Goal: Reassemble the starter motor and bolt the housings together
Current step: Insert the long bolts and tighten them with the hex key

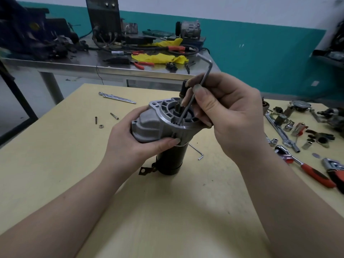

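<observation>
We take this for a repair workshop, likely automotive-electrical. Pale wooden worktable [55,164] in front, scattered with hand tools: a red-handled ratchet [305,169], loose sockets [289,125], a combination wrench [279,130], a spare hex key [197,150], stray bolts [114,116] and a nut [101,126]. Behind it we note a steel bench [74,63] crowded with red-handled pliers [138,64], yellow rags [160,58], cables, a dark box-shaped machine [104,17] with leads, and what looks like an alternator [189,28]. Walls painted teal below, white above; bare, utilitarian finish. Dismantled metal parts [320,136] lie at the table's right edge.
</observation>
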Demonstrator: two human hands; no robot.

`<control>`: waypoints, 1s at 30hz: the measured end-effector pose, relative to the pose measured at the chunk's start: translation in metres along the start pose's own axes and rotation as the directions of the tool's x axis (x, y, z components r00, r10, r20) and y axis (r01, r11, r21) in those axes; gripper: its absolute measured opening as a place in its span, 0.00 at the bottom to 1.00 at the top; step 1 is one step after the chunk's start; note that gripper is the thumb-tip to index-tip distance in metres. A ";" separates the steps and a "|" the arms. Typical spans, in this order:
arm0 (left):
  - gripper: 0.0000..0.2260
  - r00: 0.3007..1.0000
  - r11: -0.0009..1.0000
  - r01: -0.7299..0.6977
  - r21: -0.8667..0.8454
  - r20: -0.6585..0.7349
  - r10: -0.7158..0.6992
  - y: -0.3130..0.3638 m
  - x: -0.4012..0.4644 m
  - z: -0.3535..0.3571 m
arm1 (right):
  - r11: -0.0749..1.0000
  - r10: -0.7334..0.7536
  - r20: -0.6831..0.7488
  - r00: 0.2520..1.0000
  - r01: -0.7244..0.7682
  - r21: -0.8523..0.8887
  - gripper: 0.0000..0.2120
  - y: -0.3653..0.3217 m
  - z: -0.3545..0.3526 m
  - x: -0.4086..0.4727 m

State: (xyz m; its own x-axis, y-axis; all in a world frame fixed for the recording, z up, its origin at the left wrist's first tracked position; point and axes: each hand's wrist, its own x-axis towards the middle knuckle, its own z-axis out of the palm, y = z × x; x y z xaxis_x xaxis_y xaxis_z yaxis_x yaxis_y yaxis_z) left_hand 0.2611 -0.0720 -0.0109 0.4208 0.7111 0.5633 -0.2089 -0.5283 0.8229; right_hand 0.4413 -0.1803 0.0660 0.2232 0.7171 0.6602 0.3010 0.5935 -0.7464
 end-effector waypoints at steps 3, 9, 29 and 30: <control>0.32 1.000 1.000 0.006 0.008 0.003 -0.006 -0.002 0.000 -0.002 | 1.000 0.004 0.000 1.000 -0.004 -0.011 0.07 -0.003 0.002 -0.001; 0.33 1.000 1.000 0.010 0.014 0.012 -0.010 -0.004 0.000 -0.002 | 0.998 0.014 0.015 1.000 -0.013 -0.053 0.08 -0.008 0.004 -0.001; 0.31 1.000 1.000 0.000 -0.019 0.010 0.000 -0.001 0.000 0.000 | 0.998 0.033 0.034 0.999 -0.031 -0.051 0.04 -0.012 0.008 0.002; 0.31 1.000 1.000 -0.008 -0.021 0.007 0.008 -0.001 0.000 0.000 | 0.998 0.033 0.018 0.999 -0.032 -0.050 0.04 -0.012 0.009 0.002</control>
State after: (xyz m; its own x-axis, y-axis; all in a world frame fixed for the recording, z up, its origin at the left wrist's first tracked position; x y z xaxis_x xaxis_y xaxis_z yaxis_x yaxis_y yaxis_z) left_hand 0.2612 -0.0716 -0.0119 0.4256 0.7031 0.5697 -0.2312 -0.5241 0.8197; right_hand 0.4301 -0.1828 0.0758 0.2166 0.7426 0.6337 0.3398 0.5512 -0.7620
